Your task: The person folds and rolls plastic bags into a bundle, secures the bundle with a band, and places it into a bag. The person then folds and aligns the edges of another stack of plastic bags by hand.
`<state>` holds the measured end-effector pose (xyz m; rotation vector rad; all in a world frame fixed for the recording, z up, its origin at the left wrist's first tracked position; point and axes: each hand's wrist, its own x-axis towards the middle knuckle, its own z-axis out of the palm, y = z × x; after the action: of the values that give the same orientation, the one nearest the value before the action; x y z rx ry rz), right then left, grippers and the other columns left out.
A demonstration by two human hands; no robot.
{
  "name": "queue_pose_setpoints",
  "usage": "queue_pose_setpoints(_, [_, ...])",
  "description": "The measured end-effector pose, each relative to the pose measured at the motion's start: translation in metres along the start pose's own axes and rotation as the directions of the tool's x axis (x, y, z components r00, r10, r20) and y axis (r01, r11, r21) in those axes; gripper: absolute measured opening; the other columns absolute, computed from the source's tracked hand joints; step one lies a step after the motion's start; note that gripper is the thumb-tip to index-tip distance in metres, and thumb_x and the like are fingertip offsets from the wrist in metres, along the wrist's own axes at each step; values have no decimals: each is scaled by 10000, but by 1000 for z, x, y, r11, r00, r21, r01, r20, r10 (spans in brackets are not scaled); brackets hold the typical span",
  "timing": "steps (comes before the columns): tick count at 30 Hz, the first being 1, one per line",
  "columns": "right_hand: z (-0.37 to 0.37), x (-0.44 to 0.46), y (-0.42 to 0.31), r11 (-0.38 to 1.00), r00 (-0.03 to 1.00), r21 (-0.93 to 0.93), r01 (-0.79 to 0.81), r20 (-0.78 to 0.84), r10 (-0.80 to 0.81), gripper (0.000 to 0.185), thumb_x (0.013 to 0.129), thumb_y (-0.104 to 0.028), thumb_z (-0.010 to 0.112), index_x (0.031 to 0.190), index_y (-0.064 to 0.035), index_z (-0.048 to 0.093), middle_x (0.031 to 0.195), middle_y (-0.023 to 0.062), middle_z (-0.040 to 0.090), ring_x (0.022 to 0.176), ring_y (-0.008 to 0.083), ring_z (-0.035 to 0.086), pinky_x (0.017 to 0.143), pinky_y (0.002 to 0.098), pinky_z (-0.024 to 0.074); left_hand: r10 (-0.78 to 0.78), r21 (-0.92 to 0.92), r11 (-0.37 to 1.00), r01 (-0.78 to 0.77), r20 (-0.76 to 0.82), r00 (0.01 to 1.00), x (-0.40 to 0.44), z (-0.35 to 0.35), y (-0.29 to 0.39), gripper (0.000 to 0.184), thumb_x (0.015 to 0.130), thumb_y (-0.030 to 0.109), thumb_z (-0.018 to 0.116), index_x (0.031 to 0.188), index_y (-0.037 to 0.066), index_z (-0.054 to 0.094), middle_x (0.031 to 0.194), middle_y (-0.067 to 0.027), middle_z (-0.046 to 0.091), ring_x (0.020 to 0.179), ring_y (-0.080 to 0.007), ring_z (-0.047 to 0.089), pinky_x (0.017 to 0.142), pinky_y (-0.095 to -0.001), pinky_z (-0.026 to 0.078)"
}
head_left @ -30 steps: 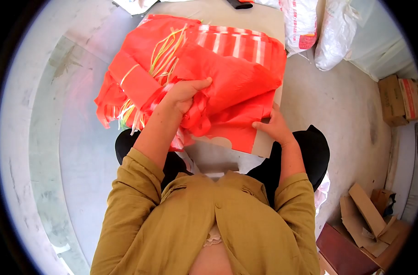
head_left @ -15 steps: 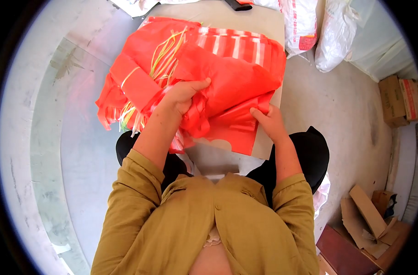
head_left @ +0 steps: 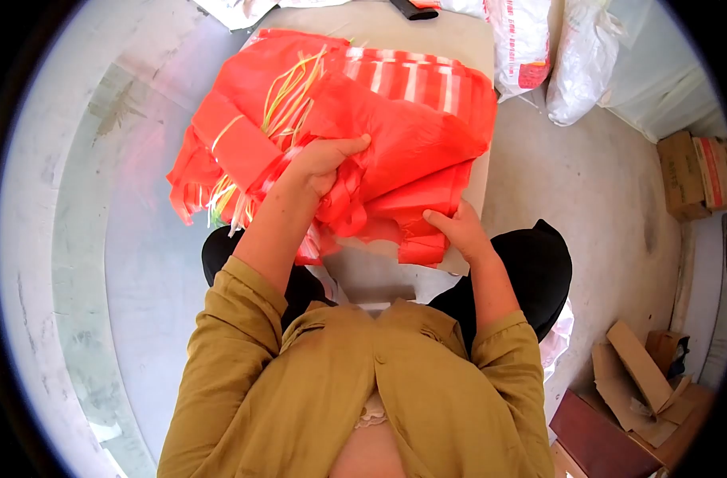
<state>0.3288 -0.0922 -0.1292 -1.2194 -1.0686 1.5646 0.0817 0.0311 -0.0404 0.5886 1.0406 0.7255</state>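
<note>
A heap of thin red fabric (head_left: 403, 131), with white stripes along its far part, covers most of the board (head_left: 467, 32) in front of me. My left hand (head_left: 328, 163) is closed on bunched folds and loops of it near the middle, thumb pointing right. My right hand (head_left: 457, 229) grips the fabric's near right edge, thumb on top and fingers partly hidden. A gathered flap of red fabric (head_left: 423, 245) hangs below that thumb. Yellow and white strings (head_left: 288, 99) lie over the left part, beside a flat folded red band (head_left: 234, 142).
White printed sacks (head_left: 523, 48) stand behind the board on the right. A dark object (head_left: 415, 9) lies at its far edge. Cartons (head_left: 682, 175) rest by the right wall, and cut cardboard (head_left: 634, 382) fills a box at lower right. My knees flank the board.
My right hand has drawn the near right edge of the red fabric slightly left and toward me, bunching the flat flap. My left hand has hardly moved.
</note>
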Motion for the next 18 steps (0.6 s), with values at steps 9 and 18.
queue_pose_setpoints(9, [15,13,3,992,1000,128,16,22,-19,435,946,-189,687,1320,-11,551,1235,57,641,1115,171,612,966,346,489,18,-16,1000,-18,20,1000,-4,1,-1,310,938,79,697,1195,-65,603,1137,-161,681,1008,-259,689,861,-375,603])
queue_pose_setpoints(18, [39,11,-15,961,999,277,-4,-47,17,402,953,-181,664,1293,13,576,1185,77,658,1039,179,630,914,345,511,44,109,993,-46,21,999,-4,8,18,326,953,96,684,1243,-33,608,1201,-140,675,1082,-262,669,932,-399,577])
